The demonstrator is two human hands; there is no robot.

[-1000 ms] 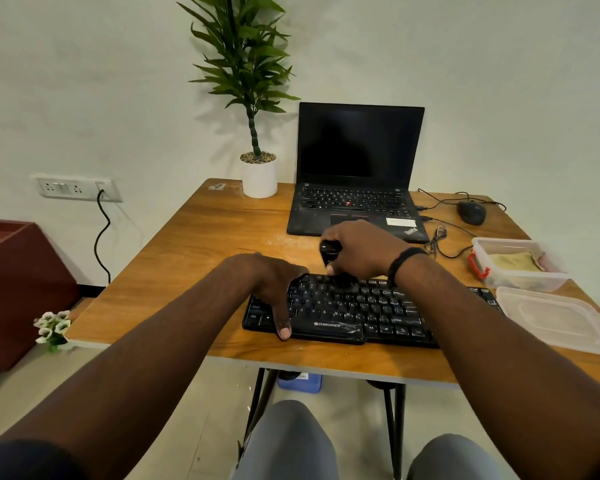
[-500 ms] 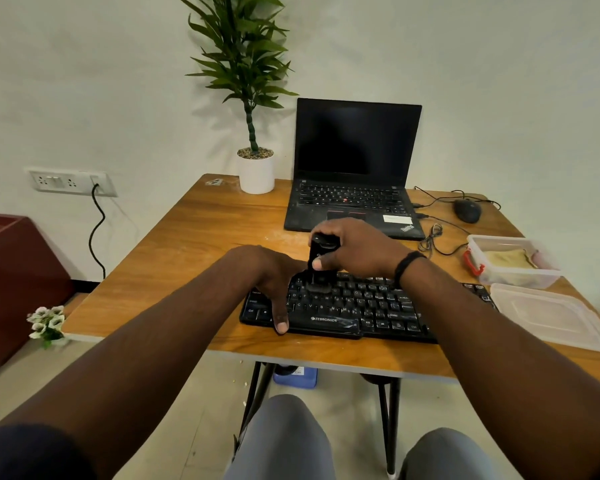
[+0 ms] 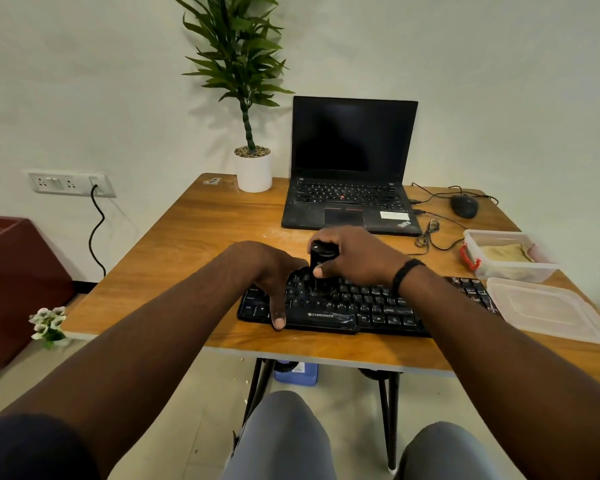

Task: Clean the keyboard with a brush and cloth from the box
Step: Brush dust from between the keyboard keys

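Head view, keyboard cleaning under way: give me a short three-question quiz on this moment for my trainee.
1. True or false: the right hand holds the black brush upright, with its lower end on the keyboard.
2. Where is the cloth? A) on the laptop B) in the open plastic box C) in the left hand
3. Fill in: the left hand steadies the keyboard, its thumb at the keyboard's ____ edge.

Key:
1. True.
2. B: it lies in the box, whose lid rests on the table nearer the person.
3. Near (front) edge.
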